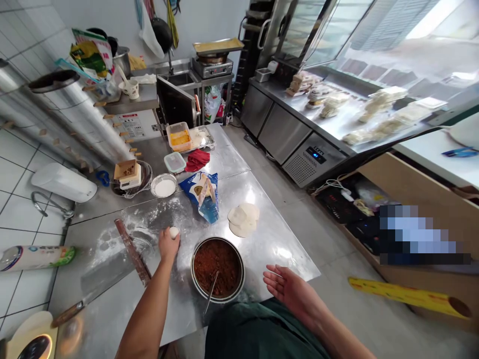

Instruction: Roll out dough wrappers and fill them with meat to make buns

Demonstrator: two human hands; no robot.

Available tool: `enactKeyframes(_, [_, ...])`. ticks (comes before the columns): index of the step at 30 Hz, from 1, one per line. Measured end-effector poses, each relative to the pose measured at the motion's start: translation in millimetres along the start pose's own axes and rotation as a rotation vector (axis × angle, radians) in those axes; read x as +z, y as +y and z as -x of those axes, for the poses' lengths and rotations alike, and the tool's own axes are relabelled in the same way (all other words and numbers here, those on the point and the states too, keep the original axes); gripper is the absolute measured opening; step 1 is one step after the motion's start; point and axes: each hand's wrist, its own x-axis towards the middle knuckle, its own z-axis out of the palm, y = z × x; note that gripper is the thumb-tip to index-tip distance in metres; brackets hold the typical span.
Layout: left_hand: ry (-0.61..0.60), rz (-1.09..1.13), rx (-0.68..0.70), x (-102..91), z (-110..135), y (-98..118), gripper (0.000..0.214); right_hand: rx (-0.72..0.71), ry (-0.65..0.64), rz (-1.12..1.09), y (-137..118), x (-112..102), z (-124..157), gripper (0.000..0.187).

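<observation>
My left hand (168, 244) is closed on a small white dough ball (174, 232), pressing it on the floured steel table (262, 239). My right hand (288, 291) hovers open, palm up, at the table's near edge and holds nothing. Between the hands stands a round metal pot of reddish-brown minced filling (217, 268) with a spoon (211, 291) leaning in it. A stack of flat dough rounds (243, 219) lies behind the pot. A wooden rolling pin (132, 252) rests left of my left hand.
A blue flour bag (204, 194), a bowl of flour (163, 187), a red cloth (197, 159) and plastic tubs (179, 137) stand further back. A knife (97, 284) lies at the left. A steel counter with wrapped food (348, 114) runs along the right.
</observation>
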Motion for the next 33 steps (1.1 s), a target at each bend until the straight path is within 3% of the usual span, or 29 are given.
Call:
enactKeyframes(3, [-0.027,-0.037,0.072,3.9,-3,-5,0.054,-0.001,-0.005,0.014,0,6,5,0.019])
enactKeyframes(9, [-0.074,-0.094,0.151,-7.2,0,-10,0.069,0.022,-0.032,0.042,4,4,5,0.022])
enactKeyframes(13, [-0.1,-0.157,0.142,-17.0,-1,5,0.048,0.063,-0.058,0.063,12,-3,-3,0.018])
enactKeyframes(16, [-0.1,-0.194,0.138,-32.1,6,28,0.049,0.057,-0.111,0.089,10,-11,-5,0.016])
enactKeyframes(18, [-0.077,-0.207,0.157,-46.2,27,49,0.055,0.049,-0.131,0.093,5,-19,-6,0.016])
enactKeyframes(21, [-0.094,-0.217,0.239,-62.3,93,84,0.039,0.049,-0.106,0.081,-4,-36,-12,0.016])
enactKeyframes(23, [-0.184,-0.237,0.31,-61.1,149,105,0.03,0.063,-0.068,0.073,-8,-48,-19,0.014])
enactKeyframes(26, [-0.355,-0.356,0.335,-43.3,218,124,0.018,0.082,-0.061,0.097,-10,-61,-32,0.014])
enactKeyframes(29, [-0.45,-0.518,0.27,-28.5,247,133,0.027,-0.05,-0.091,0.431,-14,-63,-50,0.018])
enactKeyframes(31, [-0.43,-0.566,0.213,-27.0,250,138,0.034,-0.214,-0.066,0.811,-24,-56,-69,0.019])
enactKeyframes(33, [-0.428,-0.583,0.151,-29.0,248,145,0.036,-0.336,0.011,1.0,-41,-41,-93,0.018])
